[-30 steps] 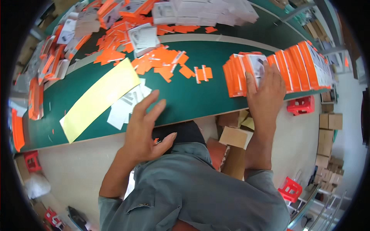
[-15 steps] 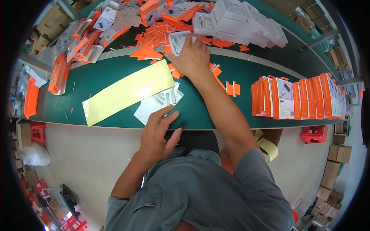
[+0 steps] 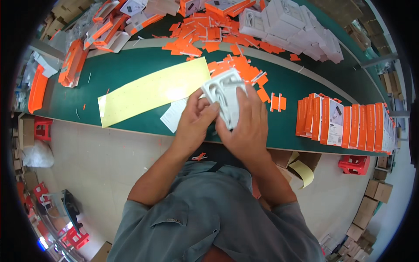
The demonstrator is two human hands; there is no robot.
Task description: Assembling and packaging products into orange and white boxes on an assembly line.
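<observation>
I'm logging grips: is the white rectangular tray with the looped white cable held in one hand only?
No, the left hand and right hand both grasp the white rectangular tray, at opposite sides.

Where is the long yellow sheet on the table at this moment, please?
In the head view, the yellow sheet lies left of centre on the green table, beyond the left hand, its right end beside the loose orange pieces.

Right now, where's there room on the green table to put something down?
There's bare green table between the right hand and the row of orange boxes. Left of the yellow sheet is roomy too, with a few tiny scraps. The far side is crowded with orange pieces and stacked white trays.
</observation>
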